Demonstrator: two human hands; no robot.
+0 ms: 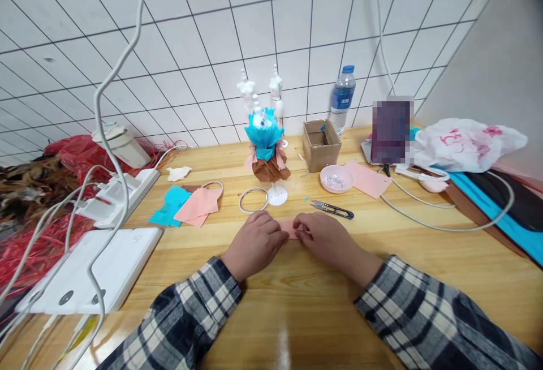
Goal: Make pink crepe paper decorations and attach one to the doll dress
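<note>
Between my two hands, low over the table, is a small strip of pink crepe paper (289,228). My left hand (258,241) pinches its left end; my right hand (321,235) has its fingers closed on the right end. Most of the strip is hidden under the fingers. Just behind my right hand lie black thread snips (333,209). A metal ring (253,200) rests behind my left hand. Beyond it a doll figure stands on a white base (277,196), dressed in a blue paper top (264,135) and a brown paper skirt (271,170).
Blue paper (169,206) and pink sheets (198,206) lie at left. Behind are a cardboard box (321,146), a water bottle (343,98) and a pink bowl (337,179) of small shiny pieces. Cables and a white power bank (97,268) crowd the left; a plastic bag (466,143) sits right.
</note>
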